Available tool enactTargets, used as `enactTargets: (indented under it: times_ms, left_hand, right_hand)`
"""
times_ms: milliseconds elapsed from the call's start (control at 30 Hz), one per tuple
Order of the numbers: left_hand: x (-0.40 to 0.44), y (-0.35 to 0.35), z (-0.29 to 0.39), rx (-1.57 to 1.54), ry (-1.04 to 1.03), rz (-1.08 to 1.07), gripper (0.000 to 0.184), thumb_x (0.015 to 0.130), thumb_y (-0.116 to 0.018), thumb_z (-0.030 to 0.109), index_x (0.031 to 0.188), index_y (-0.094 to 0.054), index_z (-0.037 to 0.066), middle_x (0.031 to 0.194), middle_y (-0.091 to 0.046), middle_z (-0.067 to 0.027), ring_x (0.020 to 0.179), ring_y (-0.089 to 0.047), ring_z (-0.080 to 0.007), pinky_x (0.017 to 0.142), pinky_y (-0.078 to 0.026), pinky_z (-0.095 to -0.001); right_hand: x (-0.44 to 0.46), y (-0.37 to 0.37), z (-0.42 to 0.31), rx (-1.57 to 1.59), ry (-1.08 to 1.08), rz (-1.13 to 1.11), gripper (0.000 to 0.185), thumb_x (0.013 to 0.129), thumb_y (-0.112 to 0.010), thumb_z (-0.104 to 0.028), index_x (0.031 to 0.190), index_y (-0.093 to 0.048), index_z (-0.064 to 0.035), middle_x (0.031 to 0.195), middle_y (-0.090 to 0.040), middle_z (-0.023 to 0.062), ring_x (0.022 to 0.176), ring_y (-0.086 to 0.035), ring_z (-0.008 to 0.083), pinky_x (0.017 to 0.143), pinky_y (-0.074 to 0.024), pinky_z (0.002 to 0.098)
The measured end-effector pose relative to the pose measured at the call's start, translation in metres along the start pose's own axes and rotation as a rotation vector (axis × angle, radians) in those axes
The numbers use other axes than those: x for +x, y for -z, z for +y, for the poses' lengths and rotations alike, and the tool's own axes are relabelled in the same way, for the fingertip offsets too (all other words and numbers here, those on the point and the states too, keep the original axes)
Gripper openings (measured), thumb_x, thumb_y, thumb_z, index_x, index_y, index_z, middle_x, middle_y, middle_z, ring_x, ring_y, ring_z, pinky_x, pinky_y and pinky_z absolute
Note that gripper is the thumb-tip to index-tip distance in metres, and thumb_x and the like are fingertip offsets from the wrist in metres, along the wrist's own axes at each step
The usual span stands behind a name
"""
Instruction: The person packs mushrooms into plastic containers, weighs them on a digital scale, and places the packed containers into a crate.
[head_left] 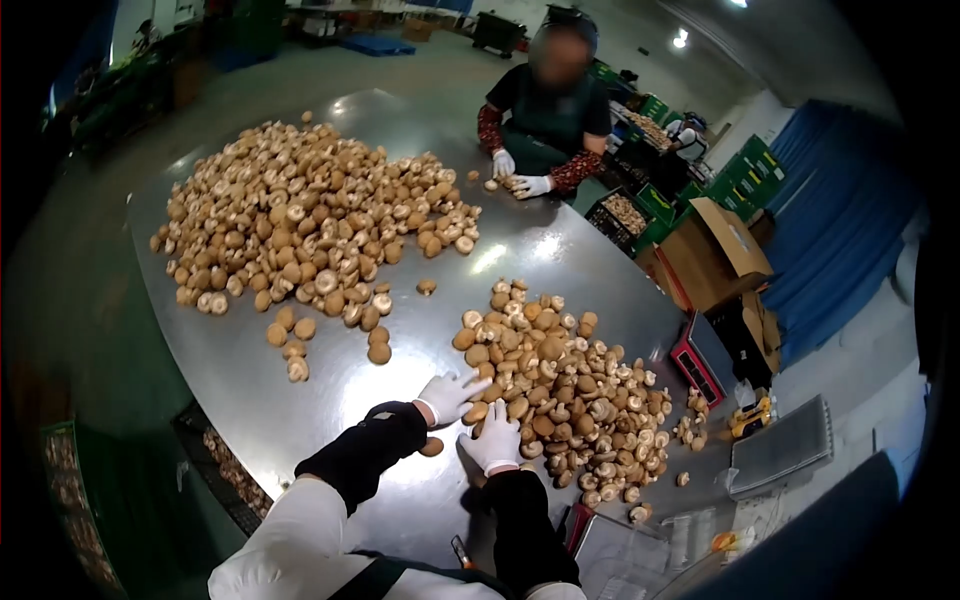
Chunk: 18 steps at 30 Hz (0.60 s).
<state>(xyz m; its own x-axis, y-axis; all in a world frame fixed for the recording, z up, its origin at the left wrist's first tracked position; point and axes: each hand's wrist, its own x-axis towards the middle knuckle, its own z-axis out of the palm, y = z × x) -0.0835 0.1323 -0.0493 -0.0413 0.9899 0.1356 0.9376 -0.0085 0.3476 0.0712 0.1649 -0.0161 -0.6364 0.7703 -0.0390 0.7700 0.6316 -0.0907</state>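
Note:
My left hand [450, 397], in a white glove, reaches over the metal table with its fingers stretched out and apart. Its fingertips touch the left edge of a heap of brown mushrooms [560, 390]. Just below it, my right hand [493, 440], also gloved in white, has its fingers spread and pointing at the same heap. Between the two hands lie a few mushrooms at the heap's edge, partly covered by fingers. A single mushroom [432, 446] rests on the table under my left wrist.
A larger mushroom pile [310, 210] covers the table's far left. Across the table [420, 320] a gloved co-worker [550, 120] handles mushrooms. To the right stand a red scale [697, 365], a cardboard box [715, 255] and plastic trays [785, 445]. An orange-handled tool [462, 553] lies near my body.

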Motion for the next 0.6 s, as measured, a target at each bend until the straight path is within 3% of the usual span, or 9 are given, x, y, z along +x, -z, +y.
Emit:
enactTargets:
  times_ms: [67,133,200,267,300,400,467,533,600]
  left_hand:
    - [0.010,-0.009,-0.006,0.097,-0.077,-0.008,0.045,0.085,-0.049,0.028,0.129,-0.042,0.028,0.127,-0.043,-0.0111,0.093,-0.054,-0.0291,0.072,-0.049,-0.0390]
    - [0.016,-0.006,-0.010,0.008,-0.026,-0.122,0.036,0.085,-0.048,0.028,0.121,-0.048,0.026,0.115,-0.046,-0.0144,0.086,-0.056,-0.0323,0.071,-0.049,-0.0409]
    - [0.009,0.001,-0.011,-0.079,-0.034,-0.064,0.031,0.086,-0.047,0.027,0.117,-0.051,0.024,0.104,-0.047,-0.0157,0.079,-0.057,-0.0339,0.071,-0.048,-0.0414]
    - [-0.004,0.016,-0.002,-0.233,-0.032,-0.007,0.027,0.086,-0.045,0.024,0.112,-0.054,0.022,0.104,-0.046,-0.0148,0.080,-0.057,-0.0317,0.071,-0.048,-0.0407]
    - [-0.012,0.013,0.000,-0.254,-0.034,-0.011,0.029,0.085,-0.047,0.027,0.113,-0.054,0.022,0.105,-0.046,-0.0156,0.083,-0.057,-0.0330,0.073,-0.048,-0.0411]
    - [-0.028,0.010,0.005,-0.213,-0.043,-0.054,0.045,0.080,-0.052,0.038,0.123,-0.049,0.024,0.120,-0.041,-0.0200,0.097,-0.053,-0.0379,0.083,-0.047,-0.0412]
    - [-0.030,0.019,0.017,-0.193,-0.007,-0.241,0.062,0.072,-0.057,0.047,0.130,-0.043,0.028,0.136,-0.028,-0.0228,0.112,-0.046,-0.0415,0.092,-0.043,-0.0411]
    - [-0.021,0.015,0.017,-0.233,0.037,-0.227,0.064,0.071,-0.058,0.048,0.129,-0.044,0.027,0.132,-0.033,-0.0211,0.108,-0.049,-0.0404,0.090,-0.043,-0.0424]
    - [-0.011,0.022,0.026,-0.177,0.143,-0.293,0.060,0.070,-0.060,0.048,0.123,-0.051,0.022,0.117,-0.045,-0.0174,0.099,-0.052,-0.0376,0.084,-0.045,-0.0419]
  right_hand:
    - [0.011,0.008,-0.003,0.025,-0.097,-0.124,0.080,0.066,-0.064,-0.046,0.127,-0.041,0.0004,0.135,-0.036,0.0145,0.102,-0.050,0.0396,0.086,-0.0444,0.0412]
    - [0.013,-0.001,0.000,0.060,-0.090,-0.048,0.066,0.068,-0.065,-0.042,0.121,-0.049,-0.0069,0.136,-0.035,0.0141,0.100,-0.051,0.0389,0.084,-0.0453,0.0429]
    - [0.005,-0.010,0.007,0.089,-0.011,0.046,0.052,0.069,-0.065,-0.037,0.112,-0.055,-0.0092,0.128,-0.042,0.0132,0.097,-0.051,0.0381,0.081,-0.0457,0.0439]
    - [-0.006,-0.021,0.010,0.084,-0.001,0.039,0.042,0.070,-0.064,-0.034,0.104,-0.058,-0.0098,0.115,-0.049,0.0122,0.094,-0.051,0.0382,0.077,-0.0455,0.0451]
    - [-0.014,-0.021,0.011,0.042,0.077,0.101,0.041,0.069,-0.065,-0.034,0.101,-0.058,-0.0099,0.107,-0.051,0.0118,0.093,-0.051,0.0389,0.076,-0.0454,0.0458]
    - [-0.020,0.007,-0.008,0.000,0.064,0.038,0.052,0.067,-0.067,-0.037,0.110,-0.053,-0.0111,0.108,-0.051,0.0118,0.093,-0.052,0.0383,0.076,-0.0461,0.0453]
    - [-0.005,0.000,-0.004,0.009,0.019,-0.076,0.061,0.068,-0.064,-0.038,0.120,-0.049,-0.0088,0.122,-0.047,0.0116,0.095,-0.052,0.0374,0.078,-0.0454,0.0431]
    - [0.008,-0.005,0.002,0.025,0.065,-0.177,0.060,0.070,-0.063,-0.038,0.120,-0.049,-0.0081,0.126,-0.046,0.0109,0.093,-0.054,0.0358,0.078,-0.0464,0.0418]
    - [0.003,-0.006,0.002,0.075,0.019,-0.157,0.058,0.070,-0.061,-0.038,0.119,-0.051,-0.0077,0.121,-0.049,0.0090,0.091,-0.055,0.0352,0.076,-0.0470,0.0424]
